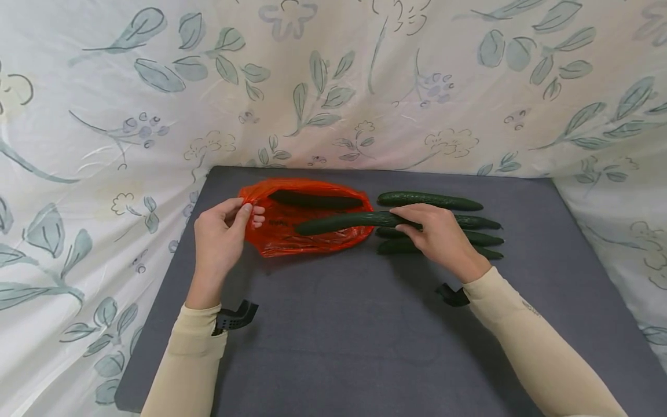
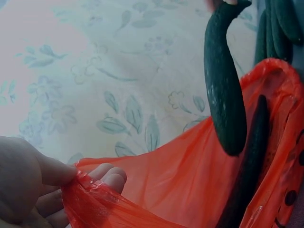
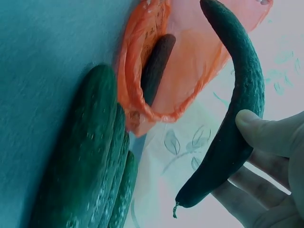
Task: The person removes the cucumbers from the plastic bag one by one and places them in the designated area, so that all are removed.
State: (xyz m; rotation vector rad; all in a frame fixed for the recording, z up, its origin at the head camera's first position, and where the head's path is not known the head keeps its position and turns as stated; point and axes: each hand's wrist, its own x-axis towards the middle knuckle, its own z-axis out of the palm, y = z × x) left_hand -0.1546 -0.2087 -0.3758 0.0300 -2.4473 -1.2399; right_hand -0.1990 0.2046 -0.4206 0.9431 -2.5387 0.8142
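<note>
My left hand pinches the left edge of a red plastic bag between thumb and fingers. The bag lies spread wide, and a dark cucumber is inside it along the far side. My right hand grips a second, curved cucumber around its middle, thumb on one side and fingers on the other. That cucumber's far end hangs over the bag's opening in the left wrist view. Beneath and beside my right hand, several more cucumbers lie side by side, partly hidden by the hand.
A dark grey table carries everything. A floral cloth rises behind it and along both sides. Black wrist mounts are strapped over the beige sleeves.
</note>
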